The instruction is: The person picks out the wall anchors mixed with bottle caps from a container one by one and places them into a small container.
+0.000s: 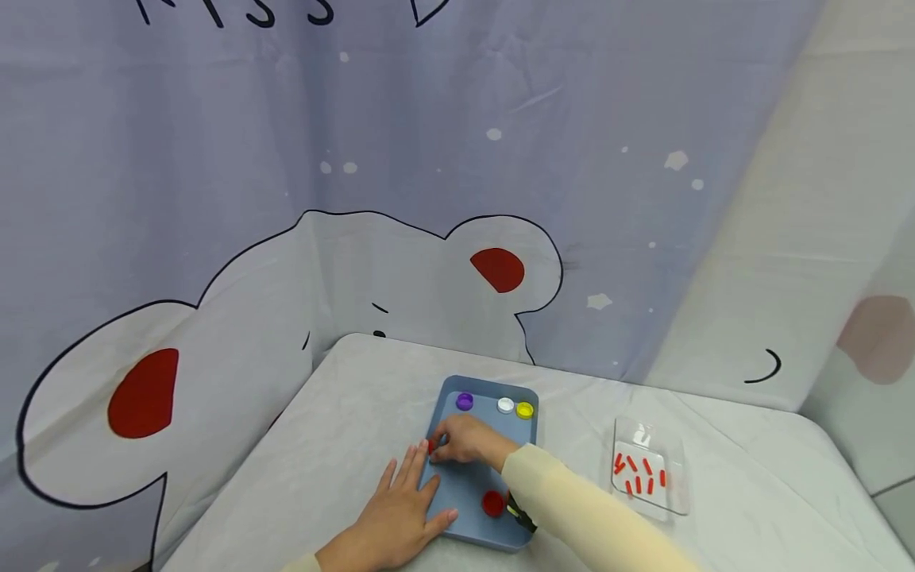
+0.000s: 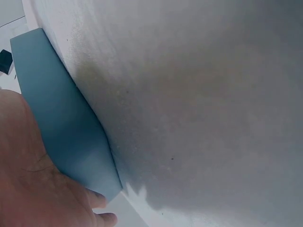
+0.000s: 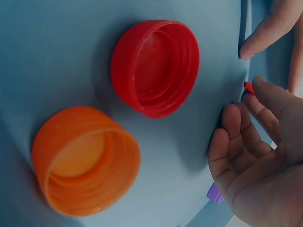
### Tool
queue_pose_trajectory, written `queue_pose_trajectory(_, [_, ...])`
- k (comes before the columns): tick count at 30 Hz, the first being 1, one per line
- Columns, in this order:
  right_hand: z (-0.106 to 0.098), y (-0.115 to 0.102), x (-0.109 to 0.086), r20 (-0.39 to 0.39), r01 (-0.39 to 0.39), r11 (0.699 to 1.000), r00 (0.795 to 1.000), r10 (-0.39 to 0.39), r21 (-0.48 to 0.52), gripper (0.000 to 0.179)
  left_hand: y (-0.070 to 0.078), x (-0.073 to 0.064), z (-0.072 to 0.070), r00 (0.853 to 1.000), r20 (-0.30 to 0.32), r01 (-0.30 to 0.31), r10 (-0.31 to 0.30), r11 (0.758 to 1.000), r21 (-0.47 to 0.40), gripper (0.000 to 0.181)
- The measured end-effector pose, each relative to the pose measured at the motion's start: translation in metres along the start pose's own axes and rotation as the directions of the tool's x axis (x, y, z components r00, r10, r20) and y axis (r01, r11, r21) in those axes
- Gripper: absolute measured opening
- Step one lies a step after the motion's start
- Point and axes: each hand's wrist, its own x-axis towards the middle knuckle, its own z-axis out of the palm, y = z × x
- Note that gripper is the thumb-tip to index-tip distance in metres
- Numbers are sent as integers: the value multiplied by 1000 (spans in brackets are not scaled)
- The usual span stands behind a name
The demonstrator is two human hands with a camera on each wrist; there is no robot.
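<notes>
A blue-grey tray (image 1: 468, 477) lies on the white-covered table. My left hand (image 1: 395, 512) rests with spread, straight fingers along its left rim; in the left wrist view, the palm lies by the tray's outer wall (image 2: 61, 104). At that same rim my right hand (image 1: 465, 439) pinches a small red piece (image 3: 249, 88) between thumb and index finger, the other fingers curled. Most of the piece is hidden, so its kind is unclear. Inside the tray, a red bottle cap (image 3: 156, 68) and an orange bottle cap (image 3: 85, 161) lie with their hollow sides showing.
Toward the tray's far end sit a purple cap (image 1: 465, 401), a white cap (image 1: 505, 405) and a yellow cap (image 1: 525, 411). To the right stands a clear plastic box (image 1: 675, 496) with several small red sticks (image 1: 638, 485). A printed cloth (image 1: 429, 159) hangs behind the table.
</notes>
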Motion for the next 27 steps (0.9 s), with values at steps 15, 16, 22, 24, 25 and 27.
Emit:
queue_pose_trajectory(15, [4,0,4,-92,0,1000,996,1,15,12,1,0,-1,1000,-9,-10,10,1000,12,79])
queue_pose_trajectory(16, [4,0,4,-95,0,1000,995,1,15,12,1,0,-1,1000,-11,-10,10,1000,12,79])
queue_pose_trajectory(22, [3,3,4,-99,5,1000,995,-2,30,7,1,-1,-1,1000,-1,-4,4,1000,3,79])
queue_pose_trajectory(24, [0,4,2,-98,12,998,995,-5,63,6,2,-1,-1,1000,1,-3,3,1000,0,79])
queue_pose_trajectory(25, [-1,5,1,-97,15,996,995,-7,83,6,2,-1,-1,1000,2,-1,1,1000,-1,79])
queue_pose_trajectory(27, [-4,7,-2,-99,30,992,995,-18,120,7,1,-1,-2,1000,-1,1,-1,1000,1,79])
